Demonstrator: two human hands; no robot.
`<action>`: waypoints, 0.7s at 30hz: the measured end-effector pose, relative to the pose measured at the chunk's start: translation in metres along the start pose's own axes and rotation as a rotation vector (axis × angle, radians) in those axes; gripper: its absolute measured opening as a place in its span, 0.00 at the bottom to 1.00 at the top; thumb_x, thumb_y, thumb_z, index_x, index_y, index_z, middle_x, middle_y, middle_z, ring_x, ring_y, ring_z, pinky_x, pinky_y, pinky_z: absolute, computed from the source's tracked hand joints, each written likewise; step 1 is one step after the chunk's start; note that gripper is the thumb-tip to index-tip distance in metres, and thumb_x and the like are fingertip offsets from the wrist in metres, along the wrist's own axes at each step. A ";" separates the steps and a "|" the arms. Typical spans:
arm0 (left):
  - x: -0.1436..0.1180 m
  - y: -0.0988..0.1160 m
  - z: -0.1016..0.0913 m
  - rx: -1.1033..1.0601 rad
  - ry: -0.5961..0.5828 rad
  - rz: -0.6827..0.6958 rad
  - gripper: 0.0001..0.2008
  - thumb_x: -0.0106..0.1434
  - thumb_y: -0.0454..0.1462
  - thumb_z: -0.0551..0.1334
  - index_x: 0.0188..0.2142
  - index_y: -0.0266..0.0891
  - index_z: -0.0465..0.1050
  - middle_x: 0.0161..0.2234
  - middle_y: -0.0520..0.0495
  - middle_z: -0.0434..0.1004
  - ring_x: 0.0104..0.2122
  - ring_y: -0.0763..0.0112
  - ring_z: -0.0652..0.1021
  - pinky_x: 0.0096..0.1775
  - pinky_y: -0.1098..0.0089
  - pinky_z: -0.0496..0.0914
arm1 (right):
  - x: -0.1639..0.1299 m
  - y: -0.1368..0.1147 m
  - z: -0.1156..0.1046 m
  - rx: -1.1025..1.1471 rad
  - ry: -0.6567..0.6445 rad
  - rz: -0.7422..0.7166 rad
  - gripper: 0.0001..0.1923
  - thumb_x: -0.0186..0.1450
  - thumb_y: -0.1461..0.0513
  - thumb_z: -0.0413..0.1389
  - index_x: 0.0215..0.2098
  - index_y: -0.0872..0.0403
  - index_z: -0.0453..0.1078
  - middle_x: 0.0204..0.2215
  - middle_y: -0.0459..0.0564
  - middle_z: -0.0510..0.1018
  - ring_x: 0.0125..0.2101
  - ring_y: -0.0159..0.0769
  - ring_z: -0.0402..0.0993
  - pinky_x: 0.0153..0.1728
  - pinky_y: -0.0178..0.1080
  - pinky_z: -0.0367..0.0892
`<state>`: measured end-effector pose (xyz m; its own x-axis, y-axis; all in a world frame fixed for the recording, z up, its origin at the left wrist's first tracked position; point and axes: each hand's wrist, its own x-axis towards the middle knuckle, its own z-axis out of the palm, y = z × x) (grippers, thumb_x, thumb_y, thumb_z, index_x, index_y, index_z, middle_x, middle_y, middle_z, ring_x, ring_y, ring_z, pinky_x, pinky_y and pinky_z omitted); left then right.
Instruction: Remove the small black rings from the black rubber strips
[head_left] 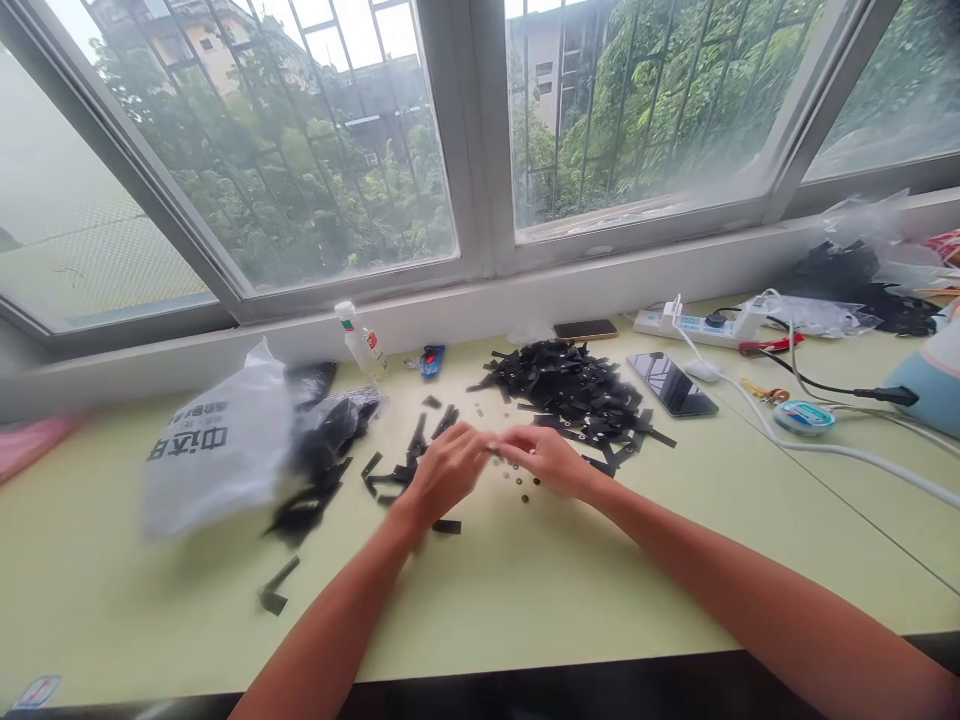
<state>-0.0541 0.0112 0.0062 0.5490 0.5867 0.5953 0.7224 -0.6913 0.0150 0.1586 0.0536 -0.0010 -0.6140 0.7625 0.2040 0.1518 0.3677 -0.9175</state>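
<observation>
Head view: left hand point(444, 472) and right hand point(541, 460) meet fingertip to fingertip above table point(525, 600), fingers curled together, pinching something too small and blurred to name. Small round studs point(519, 484) scattered on table just below hands. Black strips point(577, 390) piled just beyond right hand; loose strips near left hand. White bag point(217, 445) far left, blurred. Phone point(672, 384) right of pile. Power strip point(694, 327) by window ledge.
</observation>
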 end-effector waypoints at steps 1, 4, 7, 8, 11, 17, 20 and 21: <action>0.001 0.001 -0.002 0.002 -0.018 -0.010 0.08 0.70 0.30 0.55 0.47 0.39 0.67 0.34 0.46 0.75 0.35 0.65 0.72 0.37 0.65 0.71 | 0.000 0.001 0.000 -0.023 0.003 -0.009 0.14 0.68 0.52 0.54 0.37 0.53 0.75 0.31 0.47 0.77 0.30 0.34 0.67 0.30 0.36 0.60; 0.002 0.006 -0.005 -0.024 -0.103 -0.053 0.11 0.70 0.31 0.54 0.51 0.38 0.66 0.37 0.44 0.75 0.37 0.64 0.72 0.39 0.63 0.71 | -0.002 0.002 0.003 -0.082 0.033 -0.027 0.11 0.68 0.56 0.53 0.35 0.53 0.72 0.28 0.45 0.75 0.27 0.32 0.65 0.28 0.35 0.59; 0.002 0.010 -0.006 -0.076 -0.152 -0.111 0.08 0.70 0.35 0.56 0.48 0.39 0.68 0.39 0.44 0.75 0.39 0.63 0.73 0.42 0.63 0.71 | -0.003 0.002 0.004 -0.105 0.053 -0.042 0.08 0.68 0.59 0.52 0.34 0.53 0.69 0.27 0.44 0.74 0.26 0.30 0.63 0.27 0.34 0.58; 0.002 0.011 -0.006 -0.080 -0.156 -0.133 0.06 0.70 0.36 0.57 0.45 0.39 0.69 0.38 0.44 0.74 0.39 0.63 0.72 0.42 0.63 0.70 | -0.004 0.002 0.005 -0.106 0.055 -0.050 0.07 0.67 0.60 0.52 0.34 0.53 0.68 0.27 0.44 0.74 0.26 0.30 0.63 0.27 0.34 0.58; 0.001 0.010 -0.004 -0.062 -0.160 -0.156 0.07 0.71 0.36 0.55 0.36 0.39 0.68 0.33 0.46 0.72 0.36 0.65 0.71 0.40 0.64 0.69 | -0.004 0.003 0.005 -0.109 0.056 -0.072 0.06 0.66 0.62 0.51 0.34 0.53 0.69 0.26 0.42 0.72 0.25 0.29 0.61 0.27 0.34 0.57; -0.001 0.006 -0.001 -0.031 -0.136 -0.100 0.09 0.71 0.35 0.55 0.33 0.38 0.68 0.31 0.46 0.72 0.33 0.66 0.70 0.38 0.65 0.68 | -0.004 0.000 0.005 -0.100 -0.007 -0.104 0.08 0.67 0.59 0.54 0.38 0.53 0.74 0.30 0.46 0.77 0.28 0.32 0.67 0.29 0.34 0.61; -0.002 0.004 -0.001 -0.020 -0.137 -0.085 0.09 0.70 0.34 0.55 0.32 0.38 0.69 0.30 0.46 0.71 0.33 0.66 0.69 0.38 0.65 0.68 | -0.004 0.001 0.004 -0.126 -0.005 -0.131 0.09 0.67 0.60 0.54 0.38 0.53 0.75 0.31 0.47 0.78 0.30 0.33 0.69 0.32 0.35 0.62; -0.002 0.004 -0.001 -0.021 -0.137 -0.080 0.09 0.70 0.34 0.55 0.32 0.38 0.69 0.30 0.46 0.71 0.33 0.66 0.69 0.37 0.65 0.68 | -0.004 0.001 0.003 -0.136 -0.007 -0.136 0.09 0.67 0.61 0.53 0.39 0.53 0.75 0.31 0.47 0.78 0.30 0.33 0.69 0.32 0.36 0.62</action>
<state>-0.0526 0.0063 0.0055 0.5437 0.6912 0.4761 0.7577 -0.6482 0.0757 0.1588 0.0493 -0.0042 -0.6410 0.6974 0.3206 0.1696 0.5361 -0.8270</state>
